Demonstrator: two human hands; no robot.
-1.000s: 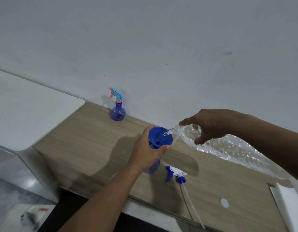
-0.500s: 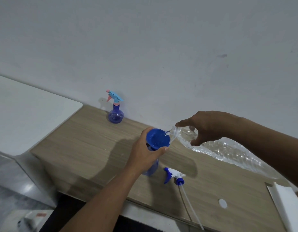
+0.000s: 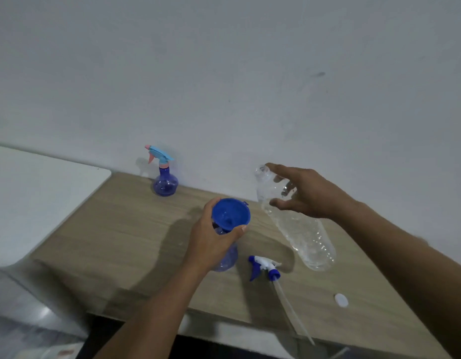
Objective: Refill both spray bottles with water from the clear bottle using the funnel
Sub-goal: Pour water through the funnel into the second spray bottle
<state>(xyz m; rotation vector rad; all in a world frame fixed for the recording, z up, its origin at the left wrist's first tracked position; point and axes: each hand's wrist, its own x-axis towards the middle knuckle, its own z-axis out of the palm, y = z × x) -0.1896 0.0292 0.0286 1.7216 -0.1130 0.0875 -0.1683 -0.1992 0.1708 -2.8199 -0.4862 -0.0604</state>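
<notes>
On the wooden table (image 3: 120,229), my left hand (image 3: 211,242) grips the neck of an uncapped blue spray bottle (image 3: 228,260), just under the blue funnel (image 3: 230,213) seated in its mouth. To the right, my right hand (image 3: 309,193) holds the clear bottle (image 3: 304,237) near its neck. That bottle is tilted, with its open mouth up and away from the funnel and its base low near the table. A second blue spray bottle (image 3: 164,182), with its light-blue and pink trigger head fitted, stands by the wall.
A white and blue trigger head (image 3: 265,268) with its long dip tube lies on the table right of the held bottle. A small white cap (image 3: 341,300) lies near the front right. A white surface (image 3: 30,193) adjoins the table on the left.
The clear bottle has swung from pouring into the funnel to mouth-up, away from the funnel, its base lowered toward the table. My left hand stays on the spray bottle's neck.
</notes>
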